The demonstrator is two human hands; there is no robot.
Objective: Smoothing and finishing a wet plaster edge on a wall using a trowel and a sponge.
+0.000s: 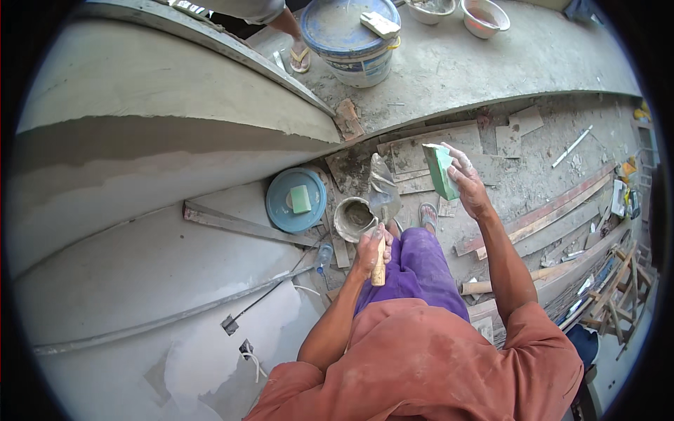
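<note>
My left hand (372,250) is closed around the wooden handle of a trowel (383,188). The blade points away from me and has grey mortar on it. Just left of the blade is a small round pot (342,228) with wet grey mortar inside. My right hand (469,182), whitened with dust, is raised and grips a pale green rectangular block (440,170), which looks like a sponge. A similar green block (300,199) rests on a blue round lid (282,219) left of the pot.
A large lidded bucket (358,67) and basins (484,17) stand on the ledge ahead. Another person's sandalled foot (300,59) is beside the bucket. Boards (540,214) and scraps cover the floor at right. A metal bar (246,223) lies left; wires (254,361) stick out nearby.
</note>
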